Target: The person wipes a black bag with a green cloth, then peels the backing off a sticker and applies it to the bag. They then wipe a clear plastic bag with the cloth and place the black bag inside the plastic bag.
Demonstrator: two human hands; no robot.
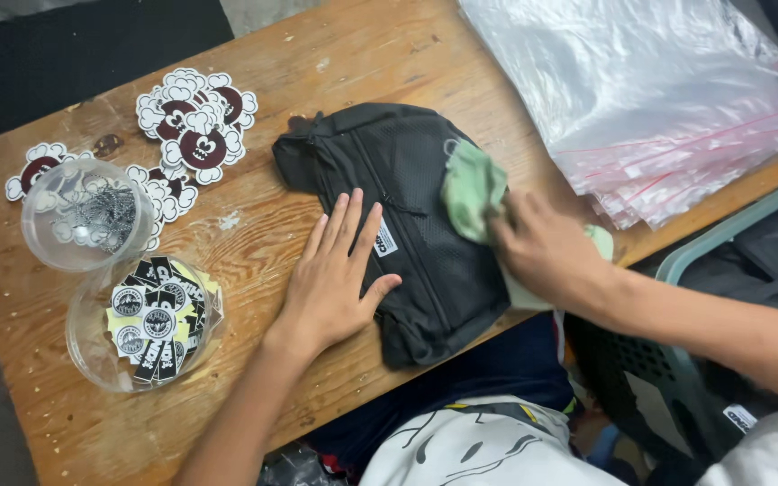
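The left hand (339, 274) lies flat with fingers spread on the black bag (398, 216), which rests on the desk (254, 243) between both hands. The right hand (547, 252) pinches a green cloth (473, 189) against the bag; its fingertips are hidden by the cloth. Beyond the right hand, a stack of clear plastic bags (659, 99) is cut off by the frame's edge.

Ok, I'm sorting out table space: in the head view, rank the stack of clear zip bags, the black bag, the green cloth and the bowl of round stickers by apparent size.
1. Stack of clear zip bags
2. Black bag
3. Bowl of round stickers
4. Green cloth, partly hidden by the right hand
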